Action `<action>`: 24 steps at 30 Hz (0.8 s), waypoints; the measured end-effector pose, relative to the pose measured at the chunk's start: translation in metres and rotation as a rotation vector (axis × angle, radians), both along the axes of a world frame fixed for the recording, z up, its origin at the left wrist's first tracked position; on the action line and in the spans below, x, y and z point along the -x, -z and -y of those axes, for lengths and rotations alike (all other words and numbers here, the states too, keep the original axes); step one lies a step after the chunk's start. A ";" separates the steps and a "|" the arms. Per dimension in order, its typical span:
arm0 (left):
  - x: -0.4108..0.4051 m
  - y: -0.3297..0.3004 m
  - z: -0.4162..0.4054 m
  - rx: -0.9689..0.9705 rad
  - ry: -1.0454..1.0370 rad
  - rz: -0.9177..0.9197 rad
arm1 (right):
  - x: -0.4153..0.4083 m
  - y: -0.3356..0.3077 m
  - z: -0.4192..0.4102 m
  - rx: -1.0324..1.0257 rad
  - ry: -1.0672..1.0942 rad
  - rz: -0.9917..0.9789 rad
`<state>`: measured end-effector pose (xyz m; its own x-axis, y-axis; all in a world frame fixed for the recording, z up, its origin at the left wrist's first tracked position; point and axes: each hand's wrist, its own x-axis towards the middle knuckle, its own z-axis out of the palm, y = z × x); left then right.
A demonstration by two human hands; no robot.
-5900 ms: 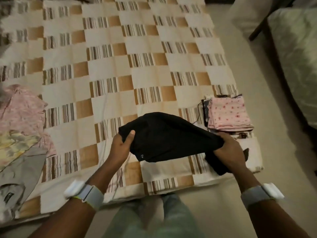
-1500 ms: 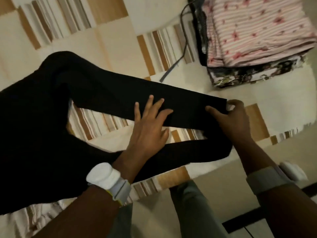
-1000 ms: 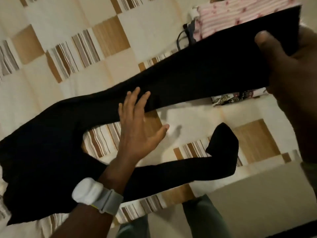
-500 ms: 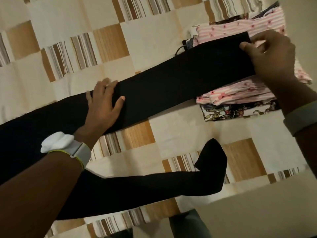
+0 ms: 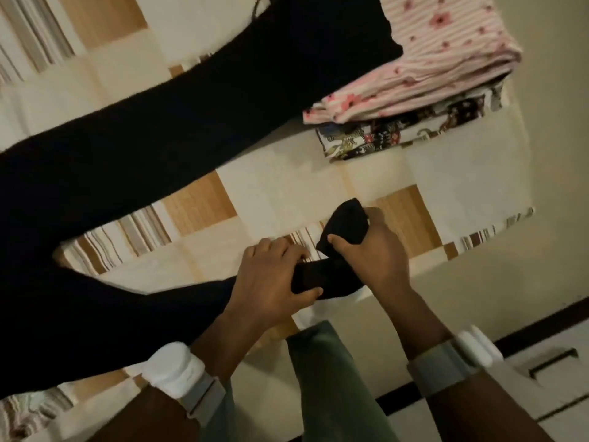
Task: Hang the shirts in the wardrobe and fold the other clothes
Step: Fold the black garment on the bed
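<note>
**Straightening the near leg of the black leggings**

Head view: black leggings [image 5: 134, 161] lie spread across a checked bedspread [image 5: 287, 183], the two legs opening toward the right in a V. The far leg runs up and right, and its cuff rests over the corner of a pile of folded clothes [image 5: 446, 59]; a pink striped piece with flowers tops the pile, with a patterned piece under it. The pile sits near the bed's right edge, probably so that finished items stay out of the folding space.

The near leg runs along the bed's front edge, and both hands are on its end. The left hand [image 5: 271, 279] has fingers over the top and the thumb curled under, gripping the leg a little way in from the cuff. The right hand [image 5: 373, 260] is closed around the cuff [image 5: 347, 224], which is bunched and turned upward above the fist. Holding it at two close points like this looks like a way to untwist or flatten the crumpled end before the legs are laid together.

Both wrists carry grey bands with white modules. The person's green trousers [image 5: 322, 378] show between the arms, close against the bed.

As a judgement, folding of this garment has barely begun: the legs are still apart, and no fold is made.
</note>
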<state>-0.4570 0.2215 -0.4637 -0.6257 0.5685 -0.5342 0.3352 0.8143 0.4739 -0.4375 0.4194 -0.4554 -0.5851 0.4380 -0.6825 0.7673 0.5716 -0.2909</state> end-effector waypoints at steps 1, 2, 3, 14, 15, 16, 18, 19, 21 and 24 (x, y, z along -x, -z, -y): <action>0.002 -0.001 -0.003 -0.003 0.017 0.005 | 0.002 0.000 -0.003 0.103 0.061 -0.045; 0.004 -0.003 -0.007 -0.016 0.035 0.008 | 0.004 -0.004 -0.007 0.212 0.158 -0.116; 0.011 -0.003 -0.010 -0.033 0.060 0.006 | 0.007 -0.010 -0.013 0.298 0.281 -0.204; 0.099 -0.015 -0.005 -0.227 -0.421 0.592 | 0.012 -0.019 -0.138 0.155 0.988 -0.460; 0.097 -0.013 -0.006 -0.232 -0.414 0.568 | 0.014 -0.020 -0.131 0.213 0.871 -0.394; 0.093 -0.011 -0.006 -0.229 -0.404 0.521 | 0.016 -0.018 -0.123 0.238 0.740 -0.283; 0.090 -0.009 -0.003 -0.208 -0.386 0.444 | 0.018 -0.010 -0.107 0.147 0.453 -0.059; 0.090 -0.007 -0.001 -0.184 -0.372 0.436 | 0.018 -0.007 -0.100 0.075 0.323 0.013; 0.092 -0.005 0.004 -0.104 -0.316 0.437 | 0.017 0.002 -0.086 0.094 0.231 -0.007; 0.093 -0.004 0.011 -0.060 -0.293 0.482 | 0.013 -0.006 -0.081 0.361 0.468 -0.277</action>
